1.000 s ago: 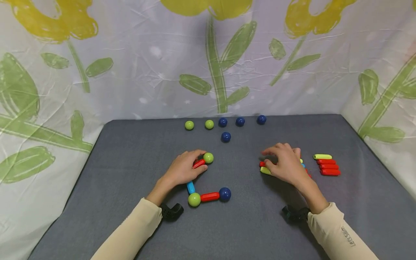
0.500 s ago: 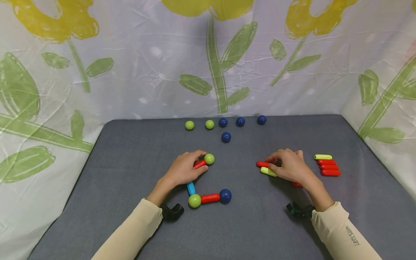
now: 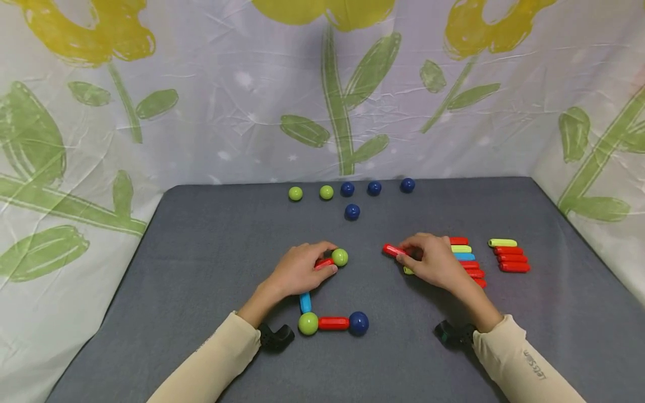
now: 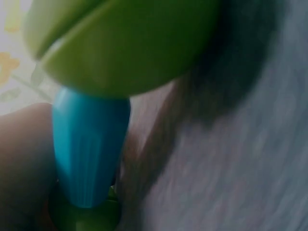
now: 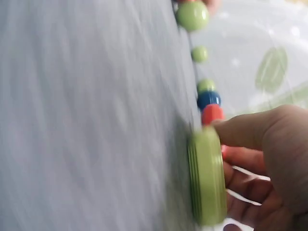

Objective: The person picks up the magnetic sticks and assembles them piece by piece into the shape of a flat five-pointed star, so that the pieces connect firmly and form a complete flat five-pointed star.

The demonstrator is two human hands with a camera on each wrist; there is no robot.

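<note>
Just drew loose red rod (image 3: 392,250) away from yellow-green rod (image 3: 408,270), left lying just below right thumb. Pinching loose red rod in right hand (image 3: 432,258), with end past fingertips. Gripping second red rod (image 3: 324,262) in left hand (image 3: 302,270), with green ball (image 3: 340,257) at fingertips; slid joined pieces (image 3: 305,303) slightly bodyward. Probably brings one more rod closer to joined pieces.

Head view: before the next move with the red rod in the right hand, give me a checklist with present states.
1. Right hand grips the held red rod: ok.
2. One end of it sticks out past the hand: ok.
3. Left hand grips the upper red rod beside the upper green ball: ok.
4. Held red rod touches that ball: not ok, there is a gap.
5. Light-blue rod fully seated in the lower green ball: cannot tell.
</note>
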